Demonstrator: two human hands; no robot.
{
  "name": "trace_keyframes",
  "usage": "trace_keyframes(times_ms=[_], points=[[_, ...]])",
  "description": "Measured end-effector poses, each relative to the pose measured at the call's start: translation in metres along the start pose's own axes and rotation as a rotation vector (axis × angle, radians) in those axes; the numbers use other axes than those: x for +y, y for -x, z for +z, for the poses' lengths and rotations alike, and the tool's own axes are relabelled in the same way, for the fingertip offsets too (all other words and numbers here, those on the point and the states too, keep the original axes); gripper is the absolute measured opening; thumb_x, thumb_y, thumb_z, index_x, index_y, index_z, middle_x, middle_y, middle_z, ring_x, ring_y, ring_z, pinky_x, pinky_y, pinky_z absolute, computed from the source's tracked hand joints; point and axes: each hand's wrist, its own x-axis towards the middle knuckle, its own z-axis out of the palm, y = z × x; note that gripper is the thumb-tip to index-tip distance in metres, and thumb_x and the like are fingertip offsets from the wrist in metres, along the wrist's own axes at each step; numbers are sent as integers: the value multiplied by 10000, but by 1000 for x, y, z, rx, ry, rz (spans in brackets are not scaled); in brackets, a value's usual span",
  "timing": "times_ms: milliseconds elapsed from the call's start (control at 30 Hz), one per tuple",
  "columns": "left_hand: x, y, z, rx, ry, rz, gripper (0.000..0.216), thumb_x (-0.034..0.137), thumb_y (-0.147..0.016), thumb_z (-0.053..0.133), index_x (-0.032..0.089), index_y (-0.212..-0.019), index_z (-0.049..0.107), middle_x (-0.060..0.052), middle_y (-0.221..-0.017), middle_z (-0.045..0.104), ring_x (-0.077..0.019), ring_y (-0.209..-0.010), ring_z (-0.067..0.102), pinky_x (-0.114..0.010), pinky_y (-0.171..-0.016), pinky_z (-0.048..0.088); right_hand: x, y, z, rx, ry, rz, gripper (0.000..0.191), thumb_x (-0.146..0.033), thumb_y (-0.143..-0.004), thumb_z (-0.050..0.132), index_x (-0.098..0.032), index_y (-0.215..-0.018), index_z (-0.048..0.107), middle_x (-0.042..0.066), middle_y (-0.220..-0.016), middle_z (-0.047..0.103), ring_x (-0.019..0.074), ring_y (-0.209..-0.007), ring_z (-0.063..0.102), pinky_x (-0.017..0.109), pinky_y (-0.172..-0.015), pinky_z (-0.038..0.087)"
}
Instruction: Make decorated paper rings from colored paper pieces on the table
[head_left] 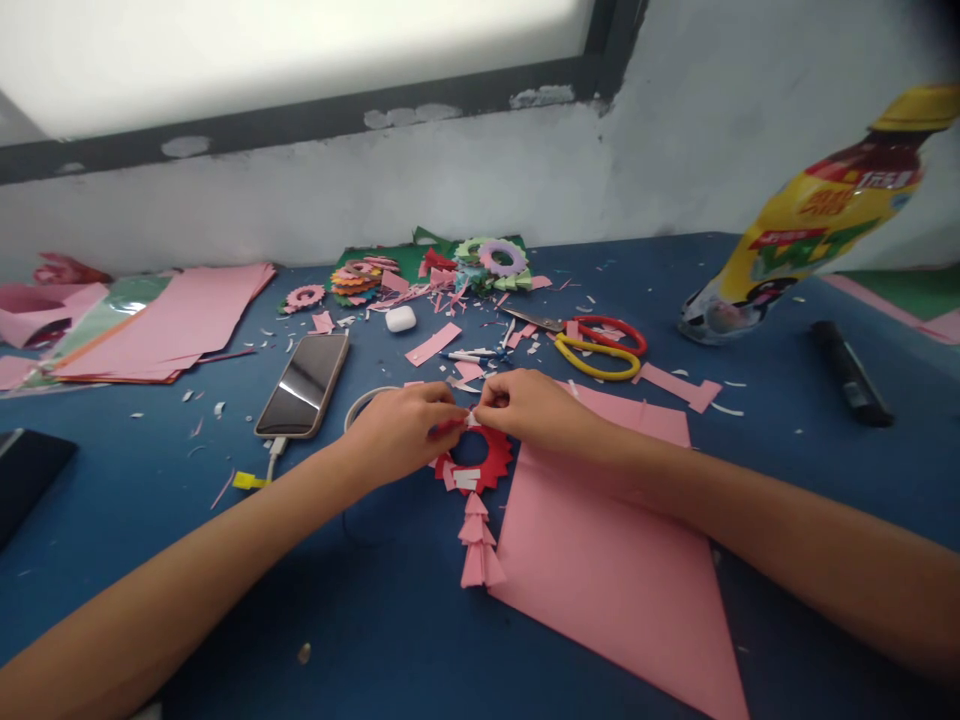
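My left hand [401, 430] and my right hand [529, 410] meet at the top of a red paper ring [496, 460] with a toothed edge. The fingertips of both hands are pinched at a small white strip [472, 420] on the ring's upper rim; exactly which fingers grip it is partly hidden. Lower on the ring lie more white strips [466, 479], which look like tape. A pink pleated paper tail [478, 545] of stacked tiers hangs from its bottom edge. Under my right wrist and forearm lies a large pink sheet [607, 560].
Red-and-yellow scissors [600, 347] lie beyond my right hand. A phone [304, 385] with a cable, a white earbud case [400, 319], paper rings [501, 258] and scraps lie behind. Pink sheets [187, 320] are stacked left; a yellow bottle [795, 230] and black marker [851, 372] are right.
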Motion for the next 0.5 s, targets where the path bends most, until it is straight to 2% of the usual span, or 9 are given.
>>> trace_keyframes(times_ms=[367,433,500], points=[[0,0,-1,-38,-106,37,216,286,-842,473,246,-907,675,-16,-818,639,-160,-698,610,-232,-528,403,1,-3,-2,-5,75,-7,130,-288,-670,568,-182,-598,552,-21,-579,570,102,-548,464,220,-493,270],[0,0,-1,-39,-112,40,225,289,-846,465,242,-915,674,-18,-809,640,-154,-685,607,-225,-516,393,5,-6,-3,0,66,-50,116,-292,-675,590,-181,-648,568,-31,-567,535,93,-530,439,216,-487,260],[0,-1,-1,-43,-106,46,220,287,-843,471,239,-918,671,-17,-801,638,-152,-693,606,-222,-521,393,12,-8,-3,-4,38,-157,82,-264,-694,593,-187,-719,605,-39,-575,506,87,-525,421,210,-493,267]])
